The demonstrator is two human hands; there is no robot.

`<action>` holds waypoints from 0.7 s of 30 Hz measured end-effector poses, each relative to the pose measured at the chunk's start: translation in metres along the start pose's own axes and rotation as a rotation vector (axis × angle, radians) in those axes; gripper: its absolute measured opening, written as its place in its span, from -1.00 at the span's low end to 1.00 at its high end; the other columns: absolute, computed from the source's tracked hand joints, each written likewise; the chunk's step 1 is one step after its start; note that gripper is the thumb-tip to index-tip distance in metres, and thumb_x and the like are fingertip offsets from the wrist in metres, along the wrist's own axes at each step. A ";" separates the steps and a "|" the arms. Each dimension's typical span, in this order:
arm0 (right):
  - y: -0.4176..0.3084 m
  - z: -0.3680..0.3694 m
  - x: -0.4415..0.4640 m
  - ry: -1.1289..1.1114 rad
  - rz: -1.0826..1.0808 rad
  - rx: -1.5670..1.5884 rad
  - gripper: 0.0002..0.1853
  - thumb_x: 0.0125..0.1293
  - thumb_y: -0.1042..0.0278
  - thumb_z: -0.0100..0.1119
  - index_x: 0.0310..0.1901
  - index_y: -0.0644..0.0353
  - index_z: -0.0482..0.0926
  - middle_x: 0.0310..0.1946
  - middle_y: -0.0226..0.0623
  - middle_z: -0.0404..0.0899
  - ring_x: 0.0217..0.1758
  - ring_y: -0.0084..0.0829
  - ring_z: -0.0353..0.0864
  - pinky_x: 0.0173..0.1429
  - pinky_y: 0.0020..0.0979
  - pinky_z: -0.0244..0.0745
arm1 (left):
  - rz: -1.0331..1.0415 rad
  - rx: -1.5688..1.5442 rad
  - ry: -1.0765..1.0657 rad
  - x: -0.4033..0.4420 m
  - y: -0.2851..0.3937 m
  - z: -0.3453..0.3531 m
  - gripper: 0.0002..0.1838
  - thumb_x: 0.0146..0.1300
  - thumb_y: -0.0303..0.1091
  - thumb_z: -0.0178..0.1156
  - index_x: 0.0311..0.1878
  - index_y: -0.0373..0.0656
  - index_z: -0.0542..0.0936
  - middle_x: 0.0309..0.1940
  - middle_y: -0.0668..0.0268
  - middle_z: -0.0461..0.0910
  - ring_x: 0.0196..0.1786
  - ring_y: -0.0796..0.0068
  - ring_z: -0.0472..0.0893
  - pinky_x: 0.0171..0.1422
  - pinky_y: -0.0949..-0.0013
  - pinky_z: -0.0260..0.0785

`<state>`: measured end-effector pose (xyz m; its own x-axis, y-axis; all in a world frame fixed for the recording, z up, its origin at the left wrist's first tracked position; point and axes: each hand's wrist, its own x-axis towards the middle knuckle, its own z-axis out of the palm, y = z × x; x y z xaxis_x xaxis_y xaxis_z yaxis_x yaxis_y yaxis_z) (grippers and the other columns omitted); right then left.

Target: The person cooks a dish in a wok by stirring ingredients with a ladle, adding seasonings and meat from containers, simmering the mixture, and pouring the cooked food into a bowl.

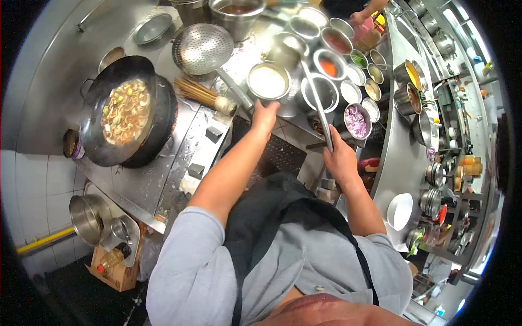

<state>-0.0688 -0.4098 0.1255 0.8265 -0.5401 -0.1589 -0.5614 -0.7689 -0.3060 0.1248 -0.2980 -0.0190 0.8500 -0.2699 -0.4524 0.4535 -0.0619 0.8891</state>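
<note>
My left hand grips the near side of a round metal container filled with something white. In my right hand is the long handle of a ladle; its bowl sits just beyond the container, over the steel counter. A perforated skimmer lies to the left, its handle running down toward my left hand. Beneath it rests a bamboo wok brush. Further left, a tilted black wok holds food in brown broth.
Several metal seasoning containers stand behind the ladle. A bowl of chopped purple onion is near my right hand. A white bowl sits on the right counter. Another person's arm shows at the top right. Metal pots stand at the back.
</note>
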 end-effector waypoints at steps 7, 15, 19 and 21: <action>0.025 -0.039 0.071 -0.147 -0.060 0.370 -0.31 0.17 0.45 0.20 0.40 0.10 0.34 -0.07 0.10 0.63 -0.08 -0.14 0.69 0.09 -0.32 0.49 | -0.272 -0.254 0.103 0.092 -0.008 0.021 -0.21 0.25 -0.05 0.17 0.46 -0.20 0.18 0.43 -0.04 0.21 0.41 0.10 0.29 0.41 -0.04 0.10; -0.045 -0.066 0.194 -0.700 -0.004 0.930 -0.33 0.08 0.53 0.10 0.34 0.23 0.42 -0.48 -0.41 0.50 -0.65 -0.61 0.41 -0.56 -0.54 0.32 | -0.249 -0.305 0.056 0.073 0.018 0.011 -0.31 0.26 -0.17 0.16 0.43 -0.12 0.22 0.37 0.19 0.31 0.38 0.29 0.30 0.40 0.15 0.16; -0.109 -0.055 0.247 -0.842 -0.194 0.889 -0.45 0.12 0.43 0.16 0.21 0.32 0.50 -0.49 -0.44 0.49 -0.67 -0.62 0.37 -0.58 -0.54 0.29 | -0.281 -0.356 0.070 0.068 0.028 0.002 -0.37 0.12 -0.17 0.23 0.21 -0.36 0.40 -0.09 0.15 0.54 -0.18 0.39 0.49 -0.18 0.30 0.35; -0.143 -0.044 0.266 -0.857 -0.242 0.906 -0.48 0.15 0.44 0.17 0.20 0.34 0.50 -0.49 -0.44 0.49 -0.65 -0.60 0.40 -0.55 -0.55 0.31 | -0.286 -0.360 0.090 0.073 0.020 0.003 -0.37 0.10 -0.16 0.24 0.18 -0.37 0.42 -0.13 0.15 0.54 -0.24 0.41 0.48 -0.23 0.30 0.34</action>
<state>0.2295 -0.4588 0.1677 0.8563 0.2350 -0.4599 -0.4424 -0.1256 -0.8880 0.1949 -0.3217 -0.0343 0.6902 -0.2052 -0.6939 0.7234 0.2202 0.6544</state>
